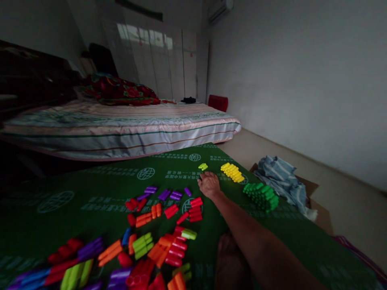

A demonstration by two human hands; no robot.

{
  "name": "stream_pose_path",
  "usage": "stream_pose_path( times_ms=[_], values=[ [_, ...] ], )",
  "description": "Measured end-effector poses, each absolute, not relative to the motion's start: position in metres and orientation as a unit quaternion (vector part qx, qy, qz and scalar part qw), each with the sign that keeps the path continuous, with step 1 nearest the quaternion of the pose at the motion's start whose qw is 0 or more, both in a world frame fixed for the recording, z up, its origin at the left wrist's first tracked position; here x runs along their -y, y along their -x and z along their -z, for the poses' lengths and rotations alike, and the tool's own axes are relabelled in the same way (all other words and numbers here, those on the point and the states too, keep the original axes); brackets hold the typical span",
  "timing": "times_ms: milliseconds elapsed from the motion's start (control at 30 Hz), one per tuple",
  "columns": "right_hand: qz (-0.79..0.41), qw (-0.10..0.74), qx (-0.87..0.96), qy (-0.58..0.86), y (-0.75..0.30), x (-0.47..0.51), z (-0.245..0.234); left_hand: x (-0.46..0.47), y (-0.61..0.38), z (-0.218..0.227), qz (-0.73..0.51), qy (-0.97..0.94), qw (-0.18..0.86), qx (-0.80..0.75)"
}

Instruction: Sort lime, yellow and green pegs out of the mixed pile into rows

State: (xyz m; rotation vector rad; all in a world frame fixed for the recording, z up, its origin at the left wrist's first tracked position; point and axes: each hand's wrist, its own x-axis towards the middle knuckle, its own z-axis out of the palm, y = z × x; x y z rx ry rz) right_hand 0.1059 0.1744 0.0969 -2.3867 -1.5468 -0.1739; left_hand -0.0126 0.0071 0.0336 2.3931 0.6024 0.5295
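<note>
The right hand [209,184] is low over the green printed sheet [99,225]; its fingers look loosely bent, but I cannot tell if they hold anything; the left hand does not show; the small bunch of lime-green tubes [203,166] lies just past the fingertips, near this hand; it is too small to tell which way the tubes point; the yellow tubes [232,172] lie to the right in a slanting row; the dark green tubes [261,197] make a round-ended heap; all look like smooth, shiny plastic.
</note>
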Motion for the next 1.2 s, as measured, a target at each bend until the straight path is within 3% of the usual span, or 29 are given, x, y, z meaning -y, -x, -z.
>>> stream_pose_path(
  times_ms=[200, 367, 533, 700, 933, 1200],
  values=[
    [0.033, 0.129, 0.541, 0.83, -0.103, -0.173, -0.106, -0.007, 0.02, -0.041, -0.212, -0.9, 0.297, -0.238],
    [0.006, 0.101, 0.561, 0.821, -0.114, -0.153, -0.143, -0.005, 0.027, -0.047, -0.204, -0.899, 0.299, -0.247],
    [-0.003, 0.069, 0.551, 0.831, -0.17, -0.088, -0.186, -0.003, 0.032, -0.077, -0.109, -0.901, 0.326, -0.264],
    [-0.046, 0.048, 0.536, 0.841, -0.234, -0.033, -0.19, -0.004, 0.034, -0.103, -0.058, -0.902, 0.337, -0.265],
    [-0.118, 0.099, 0.543, 0.825, -0.256, -0.038, -0.163, -0.004, 0.035, -0.1, -0.072, -0.907, 0.328, -0.253],
    [-0.115, 0.21, 0.523, 0.818, -0.265, -0.03, -0.169, -0.004, 0.036, -0.104, -0.064, -0.909, 0.322, -0.258]
  ],
)
